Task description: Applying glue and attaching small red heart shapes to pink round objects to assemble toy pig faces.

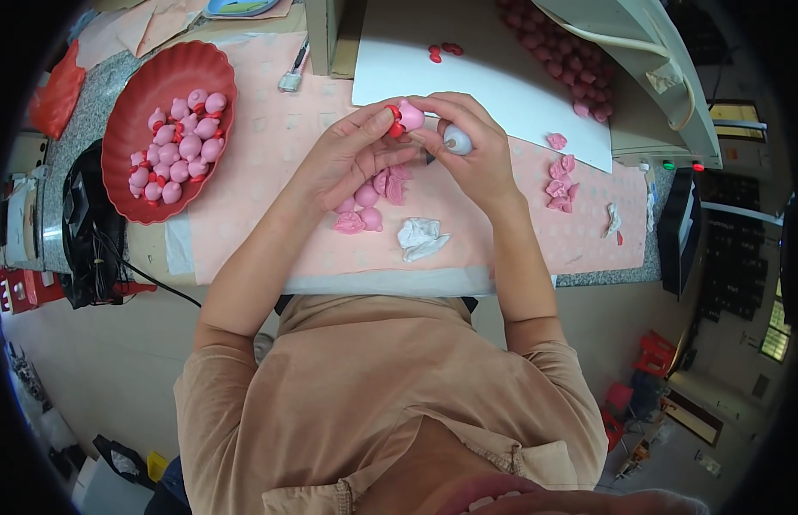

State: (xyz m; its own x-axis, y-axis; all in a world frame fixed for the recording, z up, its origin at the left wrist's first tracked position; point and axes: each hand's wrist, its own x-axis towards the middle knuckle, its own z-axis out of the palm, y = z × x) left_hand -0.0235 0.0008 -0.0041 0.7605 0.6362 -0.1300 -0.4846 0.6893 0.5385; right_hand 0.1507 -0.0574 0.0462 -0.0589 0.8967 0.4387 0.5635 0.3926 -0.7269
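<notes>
Above the pink-covered table, my left hand (351, 154) pinches a small pink round-headed piece (411, 115) with a red bow (395, 120) on its left side. My right hand (485, 150) touches the same piece with its fingertips while gripping a small whitish bottle (455, 140) against its palm. Below my hands lie several smooth pink pieces (370, 220) and ruffled pink pieces (349, 223), partly hidden by my left hand. A crumpled white tissue (421, 239) lies nearer to me.
At left stands a red scalloped bowl (163, 67) of pink pieces with red bows (189, 147). Behind, a white board (399, 69) carries loose red bows (435, 54) and a pink heap (570, 64). A brush (293, 75) and more ruffled pieces (559, 190) flank my hands.
</notes>
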